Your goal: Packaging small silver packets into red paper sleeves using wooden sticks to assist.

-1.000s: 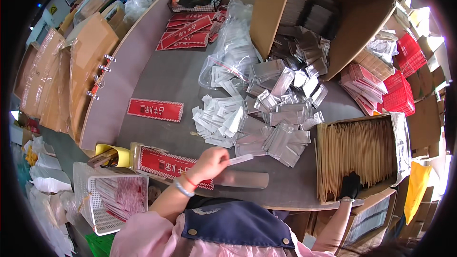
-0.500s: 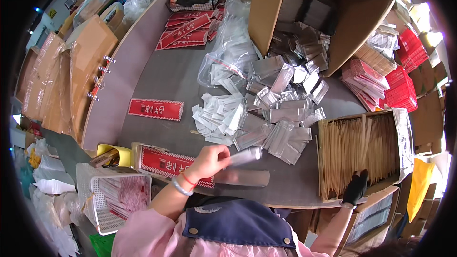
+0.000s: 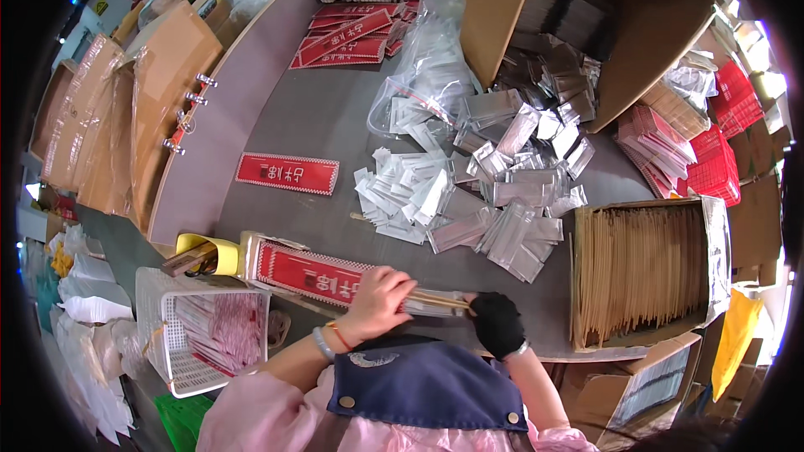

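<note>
My right hand (image 3: 497,323), in a black glove, is closed on the right ends of a few thin wooden sticks (image 3: 437,300). Their left ends reach the fingertips of my left hand (image 3: 381,300), which is bare with curled fingers; what it grips is hidden. Beneath the sticks a clear, shiny packet (image 3: 425,311) shows in part. A red printed sleeve (image 3: 306,272) lies just left of my left hand, on a narrow stack at the front edge. Ahead are loose white slips (image 3: 406,192) and a heap of clear flat packets (image 3: 515,188).
To the right stands a carton (image 3: 641,276) packed with thin wooden sticks. One red sleeve (image 3: 287,173) lies alone on the grey table (image 3: 276,130). A white basket (image 3: 159,351) and a yellow holder (image 3: 219,255) are at left; a tall open carton (image 3: 502,8) stands behind.
My right hand has come left from the stick carton, now with sticks in it. The clear packet my left hand held up is lowered; that hand moved slightly right. The view has shifted a little.
</note>
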The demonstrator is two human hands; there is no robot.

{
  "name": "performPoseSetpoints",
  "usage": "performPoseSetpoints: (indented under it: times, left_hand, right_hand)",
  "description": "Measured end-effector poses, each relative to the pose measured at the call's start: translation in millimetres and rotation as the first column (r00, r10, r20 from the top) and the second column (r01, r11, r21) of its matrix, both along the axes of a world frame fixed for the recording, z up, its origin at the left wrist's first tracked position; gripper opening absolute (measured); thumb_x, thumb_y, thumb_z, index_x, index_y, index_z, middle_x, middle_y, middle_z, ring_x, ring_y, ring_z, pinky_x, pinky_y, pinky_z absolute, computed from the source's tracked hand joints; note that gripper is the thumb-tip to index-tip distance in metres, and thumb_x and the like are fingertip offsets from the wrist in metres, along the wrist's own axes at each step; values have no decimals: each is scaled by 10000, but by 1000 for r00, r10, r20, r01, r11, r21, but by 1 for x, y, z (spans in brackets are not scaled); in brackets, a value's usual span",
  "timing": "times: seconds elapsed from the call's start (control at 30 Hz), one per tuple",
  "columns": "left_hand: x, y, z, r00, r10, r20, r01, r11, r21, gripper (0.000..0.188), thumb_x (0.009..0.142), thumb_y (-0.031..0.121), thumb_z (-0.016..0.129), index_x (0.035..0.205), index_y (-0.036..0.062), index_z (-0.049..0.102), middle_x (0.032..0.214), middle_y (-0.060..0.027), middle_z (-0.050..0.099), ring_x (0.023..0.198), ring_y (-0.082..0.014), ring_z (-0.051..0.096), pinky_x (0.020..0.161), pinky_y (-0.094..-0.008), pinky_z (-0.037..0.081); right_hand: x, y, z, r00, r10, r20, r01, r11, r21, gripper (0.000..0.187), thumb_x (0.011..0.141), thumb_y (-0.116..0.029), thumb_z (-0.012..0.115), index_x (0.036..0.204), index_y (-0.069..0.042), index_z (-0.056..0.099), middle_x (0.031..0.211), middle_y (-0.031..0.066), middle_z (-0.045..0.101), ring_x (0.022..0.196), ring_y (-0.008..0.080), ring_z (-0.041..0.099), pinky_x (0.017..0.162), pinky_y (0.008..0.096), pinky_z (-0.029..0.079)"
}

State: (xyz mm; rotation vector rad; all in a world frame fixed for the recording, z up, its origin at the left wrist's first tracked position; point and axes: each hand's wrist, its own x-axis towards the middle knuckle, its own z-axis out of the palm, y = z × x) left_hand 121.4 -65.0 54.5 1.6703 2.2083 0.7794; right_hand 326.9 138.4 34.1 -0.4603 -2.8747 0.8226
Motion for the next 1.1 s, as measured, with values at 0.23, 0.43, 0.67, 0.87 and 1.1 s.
performPoseSetpoints:
  times: [0.23, 0.43, 0.67, 0.87, 1.1]
  left_hand:
    - [3, 14, 0, 998, -13, -67, 12, 1000, -22, 610, 642, 168, 814, 1200, 24, 612, 1177, -80, 564, 1103, -296, 514, 947, -430, 417]
    - [-1, 23, -4, 988, -103, -113, 106, 994, 23, 580, 748, 211, 747, 1294, 114, 577, 1238, -129, 541, 1106, -326, 519, 904, -447, 428]
    - [-27, 34, 37, 894, -380, -238, 358, 924, -132, 98, 721, 164, 629, 817, 182, 638, 1029, -73, 542, 936, -268, 540, 783, -416, 423]
    - [-110, 11, 51, 891, 105, -441, -121, 993, -9, 256, 676, 109, 726, 915, 54, 650, 1222, -161, 521, 1145, -360, 497, 936, -517, 439]
    - [-10, -13, -22, 863, 485, -143, -503, 853, -143, 987, 602, 460, 892, 1389, 39, 469, 1412, -201, 403, 1348, -428, 314, 1090, -635, 229]
  right_hand:
    - [-9, -17, -24, 915, -401, -42, 358, 856, -373, 139, 770, -77, 732, 881, -68, 649, 864, 135, 651, 822, 337, 655, 748, 396, 534]
    - [-48, -39, -7, 963, -180, -201, 67, 881, -468, 518, 714, -190, 825, 1160, -72, 588, 1111, 136, 599, 959, 318, 609, 795, 425, 516]
    - [-38, -11, 28, 997, 38, 67, -43, 996, 73, 625, 605, -384, 830, 1128, -136, 595, 1051, 80, 611, 1035, 318, 564, 878, 468, 399]
    - [-16, 5, 51, 979, -196, -58, 202, 971, 130, 599, 599, -334, 852, 1089, -102, 599, 997, 88, 615, 963, 326, 590, 857, 462, 426]
    - [-29, -14, 47, 997, -83, -4, 82, 986, 147, 572, 646, -388, 796, 1092, -86, 602, 987, 101, 602, 955, 327, 569, 836, 459, 391]
